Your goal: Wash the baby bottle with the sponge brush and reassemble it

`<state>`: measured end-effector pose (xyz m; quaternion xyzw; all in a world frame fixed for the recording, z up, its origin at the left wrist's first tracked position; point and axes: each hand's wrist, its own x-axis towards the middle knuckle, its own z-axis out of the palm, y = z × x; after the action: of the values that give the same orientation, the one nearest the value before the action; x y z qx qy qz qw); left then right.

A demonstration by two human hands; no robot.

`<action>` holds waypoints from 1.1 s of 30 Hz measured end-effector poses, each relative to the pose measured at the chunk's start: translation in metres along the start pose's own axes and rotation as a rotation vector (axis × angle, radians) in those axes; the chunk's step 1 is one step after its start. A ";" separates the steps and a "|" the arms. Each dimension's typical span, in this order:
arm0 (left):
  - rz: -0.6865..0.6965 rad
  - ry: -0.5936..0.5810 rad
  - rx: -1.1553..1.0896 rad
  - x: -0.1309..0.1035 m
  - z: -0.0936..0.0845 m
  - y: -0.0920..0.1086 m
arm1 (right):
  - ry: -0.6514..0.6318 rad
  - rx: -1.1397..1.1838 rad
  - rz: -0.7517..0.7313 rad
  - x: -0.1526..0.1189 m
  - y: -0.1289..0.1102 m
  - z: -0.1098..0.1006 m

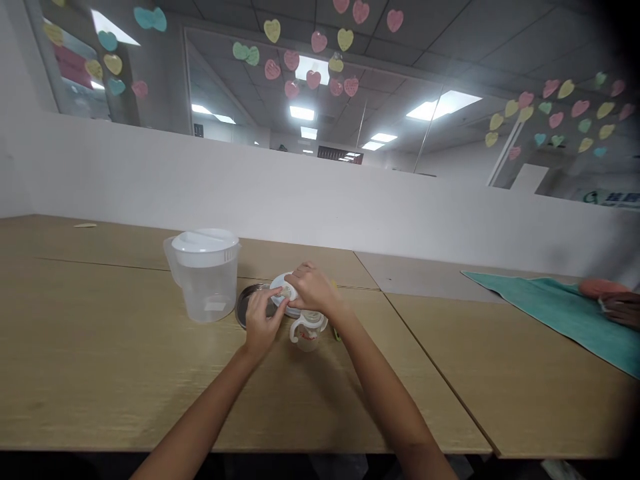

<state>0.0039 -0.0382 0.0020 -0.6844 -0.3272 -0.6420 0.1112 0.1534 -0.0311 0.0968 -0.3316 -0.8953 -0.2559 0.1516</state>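
Observation:
Both hands meet over a white dish (278, 281) near the middle of the table. My right hand (311, 288) is closed round a small white cap-like piece (289, 291). The fingertips of my left hand (262, 319) pinch the near left side of that same piece. Just below my right hand stands a small clear bottle (308, 340) with white handles and red print, its top partly hidden. A round dark metal tray (242, 305) lies behind my left hand, partly covered by the dish. Something yellow-green (337, 335) shows beside my right wrist.
A large translucent pitcher (209, 287) with a white lid stands left of the tray. On the far right lies a teal cloth (545, 308) with a reddish item (603, 288) on it. A low white wall runs behind the table (125, 373).

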 end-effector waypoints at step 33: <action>-0.140 -0.054 -0.058 -0.005 0.004 -0.005 | -0.071 0.083 0.056 0.001 -0.008 0.001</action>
<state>0.0045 -0.0339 -0.0049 -0.6800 -0.3584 -0.6386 0.0374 0.1477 -0.0351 0.0937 -0.3588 -0.9004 -0.2021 0.1407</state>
